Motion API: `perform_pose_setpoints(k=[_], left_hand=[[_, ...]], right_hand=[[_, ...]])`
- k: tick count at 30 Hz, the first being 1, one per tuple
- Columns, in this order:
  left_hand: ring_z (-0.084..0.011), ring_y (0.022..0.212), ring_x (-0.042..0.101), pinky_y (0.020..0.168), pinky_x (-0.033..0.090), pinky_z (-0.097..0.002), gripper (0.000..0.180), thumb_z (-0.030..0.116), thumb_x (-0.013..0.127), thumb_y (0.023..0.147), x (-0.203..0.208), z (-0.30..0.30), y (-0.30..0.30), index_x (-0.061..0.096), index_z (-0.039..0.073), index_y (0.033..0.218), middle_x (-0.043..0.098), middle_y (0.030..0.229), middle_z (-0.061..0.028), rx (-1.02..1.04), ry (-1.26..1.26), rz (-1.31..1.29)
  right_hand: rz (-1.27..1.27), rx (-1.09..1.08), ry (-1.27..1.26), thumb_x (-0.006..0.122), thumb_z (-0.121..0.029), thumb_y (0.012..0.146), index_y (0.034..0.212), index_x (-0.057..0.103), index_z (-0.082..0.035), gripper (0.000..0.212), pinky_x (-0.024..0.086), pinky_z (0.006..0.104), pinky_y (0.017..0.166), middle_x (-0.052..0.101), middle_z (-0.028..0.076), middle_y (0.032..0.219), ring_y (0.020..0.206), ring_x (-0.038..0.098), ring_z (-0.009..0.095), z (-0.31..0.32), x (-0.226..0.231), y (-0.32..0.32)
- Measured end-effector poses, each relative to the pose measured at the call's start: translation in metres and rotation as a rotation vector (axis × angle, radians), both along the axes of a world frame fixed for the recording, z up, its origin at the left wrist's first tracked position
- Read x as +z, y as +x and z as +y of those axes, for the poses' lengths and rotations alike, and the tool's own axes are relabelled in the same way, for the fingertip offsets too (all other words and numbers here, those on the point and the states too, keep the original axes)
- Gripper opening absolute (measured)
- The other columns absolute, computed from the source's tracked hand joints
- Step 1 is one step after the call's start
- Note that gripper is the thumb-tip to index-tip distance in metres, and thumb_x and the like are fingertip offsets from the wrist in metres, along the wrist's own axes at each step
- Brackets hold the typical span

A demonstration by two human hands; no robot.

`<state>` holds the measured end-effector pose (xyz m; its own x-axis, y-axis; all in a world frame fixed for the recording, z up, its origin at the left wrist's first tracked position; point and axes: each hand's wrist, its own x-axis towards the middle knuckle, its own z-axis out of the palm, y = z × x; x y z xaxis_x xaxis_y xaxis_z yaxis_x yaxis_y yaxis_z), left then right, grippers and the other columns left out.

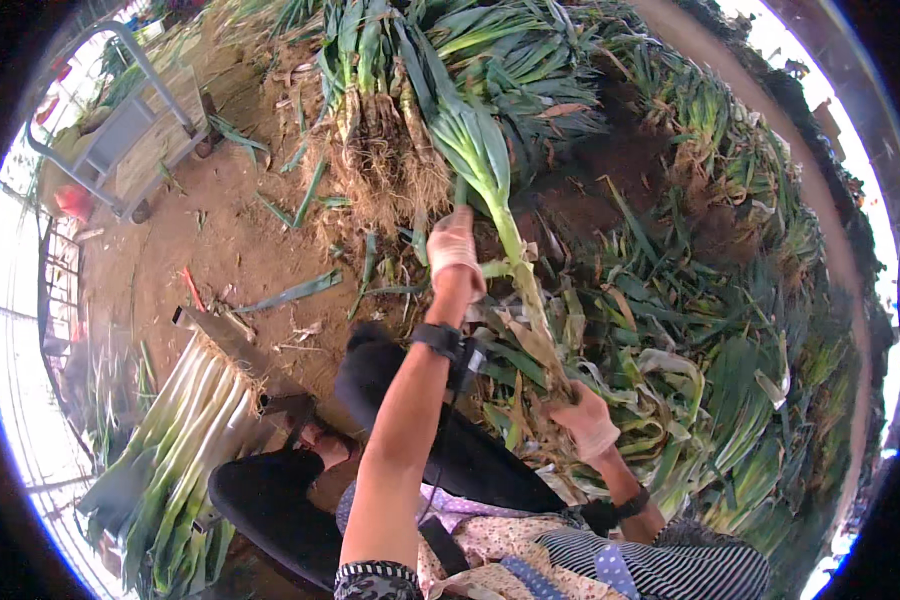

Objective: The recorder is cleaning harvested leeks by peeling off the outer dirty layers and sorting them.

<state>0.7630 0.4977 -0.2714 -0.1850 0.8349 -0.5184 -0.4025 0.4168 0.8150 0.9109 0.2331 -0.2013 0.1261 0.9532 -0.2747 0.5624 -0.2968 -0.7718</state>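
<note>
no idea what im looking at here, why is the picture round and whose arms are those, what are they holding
There is no machine here. A person wears a wide fisheye camera on the head, looking down, so the picture is round and bent at its rim. The arms are the person's own, in thin pale gloves. The left hand grips the upper stalk of a long green-and-white leek; the right hand holds its lower end among dry husks. On the brown soil floor lie a stack of trimmed white leeks and a pile of untrimmed, rooty leeks.

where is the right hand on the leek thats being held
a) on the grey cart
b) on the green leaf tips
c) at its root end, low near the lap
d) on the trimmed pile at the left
c: the right hand grips the leek at its lower end, while the left hand holds it higher up by the leaves.
</note>
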Motion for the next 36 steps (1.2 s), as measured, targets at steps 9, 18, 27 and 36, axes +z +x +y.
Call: perform_pose_setpoints(k=[9, 18, 27, 36], left_hand=[[-0.0294, 0.077, 0.060, 0.072, 0.053, -0.0418, 0.058, 0.049, 0.064, 0.076, 0.057, -0.025, 0.017, 0.051, 0.003, 0.108, 0.060, 0.092, -0.0141, -0.224, 0.028, -0.844], [-0.0247, 0.073, 0.060, 0.066, 0.052, -0.0365, 0.056, 0.047, 0.064, 0.078, 0.121, -0.060, -0.027, 0.051, -0.002, 0.103, 0.058, 0.082, -0.0138, -0.371, 0.402, -0.932], [-0.0209, 0.065, 0.058, 0.061, 0.051, -0.0338, 0.031, 0.027, 0.064, 0.081, 0.116, -0.047, -0.074, 0.051, 0.003, 0.096, 0.057, 0.076, -0.0072, 0.145, 0.489, -0.576], [-0.0151, 0.072, 0.054, 0.066, 0.047, -0.0305, 0.035, 0.020, 0.067, 0.078, 0.101, -0.044, -0.065, 0.051, 0.006, 0.107, 0.055, 0.084, -0.0014, 0.232, 0.445, -0.582]], right_hand=[[0.070, -0.072, -0.342, 0.080, -0.020, 0.058, 0.105, 0.057, 0.000, 0.056, 0.048, 0.0298, 0.074, 0.063, 0.014, 0.089, 0.080, 0.062, 0.023, -0.079, 0.059, 0.025], [-0.020, -0.107, -0.134, 0.071, -0.020, 0.066, 0.119, 0.051, -0.010, 0.058, 0.049, 0.0363, 0.075, 0.061, 0.015, 0.099, 0.091, 0.059, 0.033, -0.055, -0.081, 0.074], [-0.260, -0.282, 0.497, 0.067, -0.008, 0.065, 0.114, 0.054, -0.009, 0.051, 0.046, 0.0368, 0.082, 0.055, 0.013, 0.110, 0.100, 0.054, 0.029, 0.089, -0.032, -0.007], [-0.452, -0.135, 0.853, 0.056, -0.003, 0.068, 0.111, 0.049, -0.007, 0.044, 0.046, 0.0442, 0.077, 0.056, 0.015, 0.107, 0.097, 0.053, 0.037, 0.206, 0.029, -0.119]])
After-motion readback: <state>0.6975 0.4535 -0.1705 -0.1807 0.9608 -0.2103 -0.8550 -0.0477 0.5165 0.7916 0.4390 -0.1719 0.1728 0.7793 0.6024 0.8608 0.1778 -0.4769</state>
